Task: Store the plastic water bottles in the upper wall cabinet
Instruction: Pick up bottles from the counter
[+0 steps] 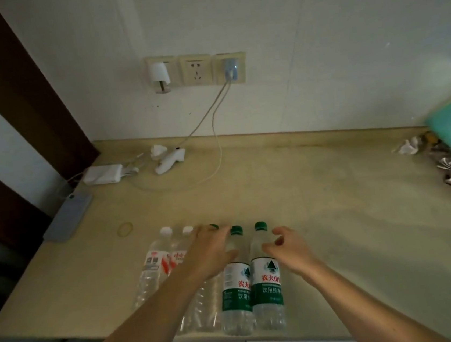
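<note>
On the counter's (320, 202) near edge stood five bottles in a row: two white-capped (156, 266), three green-capped (265, 276). Left hand (214, 252) lay over the middle bottles, fingers spread, grasping nothing I could confirm. Right hand (286, 248) hovered beside the rightmost bottle, fingers loosely curled, released. Three wall outlets (196, 70) behind.

5 clear plastic water bottles in a row, lower centre: 2 white-capped with red labels (156, 266), 3 green-capped with green-white labels (266, 281). 3 beige wall sockets (196, 68), upper centre. 2 bare hands: left hand (212, 252), right hand (288, 248). 1 yellowish rubber band (125, 229), left.
</note>
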A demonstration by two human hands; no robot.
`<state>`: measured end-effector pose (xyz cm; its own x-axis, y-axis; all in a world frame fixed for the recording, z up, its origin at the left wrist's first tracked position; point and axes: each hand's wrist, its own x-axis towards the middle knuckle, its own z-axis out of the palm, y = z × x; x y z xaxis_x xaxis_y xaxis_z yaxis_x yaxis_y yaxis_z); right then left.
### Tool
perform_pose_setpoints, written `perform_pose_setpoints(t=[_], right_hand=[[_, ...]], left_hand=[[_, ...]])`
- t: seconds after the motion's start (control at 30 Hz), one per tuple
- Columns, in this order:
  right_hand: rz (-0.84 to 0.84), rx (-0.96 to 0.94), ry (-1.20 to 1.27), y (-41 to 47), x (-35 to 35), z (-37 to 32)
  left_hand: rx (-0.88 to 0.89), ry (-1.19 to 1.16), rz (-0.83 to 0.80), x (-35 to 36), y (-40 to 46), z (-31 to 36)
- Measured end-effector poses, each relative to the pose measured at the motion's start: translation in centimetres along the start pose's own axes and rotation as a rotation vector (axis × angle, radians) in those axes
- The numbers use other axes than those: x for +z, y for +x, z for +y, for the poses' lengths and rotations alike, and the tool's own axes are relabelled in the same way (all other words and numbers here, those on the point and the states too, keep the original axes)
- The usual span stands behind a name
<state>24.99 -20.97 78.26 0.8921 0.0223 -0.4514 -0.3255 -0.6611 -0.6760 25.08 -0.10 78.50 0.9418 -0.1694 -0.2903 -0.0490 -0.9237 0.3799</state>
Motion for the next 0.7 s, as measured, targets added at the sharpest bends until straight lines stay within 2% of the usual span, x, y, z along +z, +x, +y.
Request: perform_pose_setpoints(t=[0.2, 0.27, 0.33, 0.43, 0.6, 0.7], right_hand=[[-0.093, 0.100, 0.116, 2.3, 1.0, -0.4], [-0.105, 0.121, 0.145, 2.8, 1.0, -0.4], [-0.116, 0.148, 0.174, 3.0, 0.7, -0.3], [-0.124, 0.154, 0.255, 2.7, 0.5, 0.5], [-0.001, 0.086, 0.343, 2.1, -0.7, 2.1], [0.111, 0.026, 0.356, 1.3, -2.6, 1.8]], left_hand=[[0.058, 0.189, -0.143, 1.8, 2.3, 0.9], [0.016, 0.180, -0.175, 1.9, 2.8, 1.1], [-0.056, 0.083, -0.197, 2.0, 3.0, 1.2], [-0.145, -0.187, -0.203, 2.1, 2.7, 1.6], [-0.119, -0.378, -0.137, 1.8, 1.8, 2.7], [-0.072, -0.461, -0.027, 0.6, 2.1, 3.8]])
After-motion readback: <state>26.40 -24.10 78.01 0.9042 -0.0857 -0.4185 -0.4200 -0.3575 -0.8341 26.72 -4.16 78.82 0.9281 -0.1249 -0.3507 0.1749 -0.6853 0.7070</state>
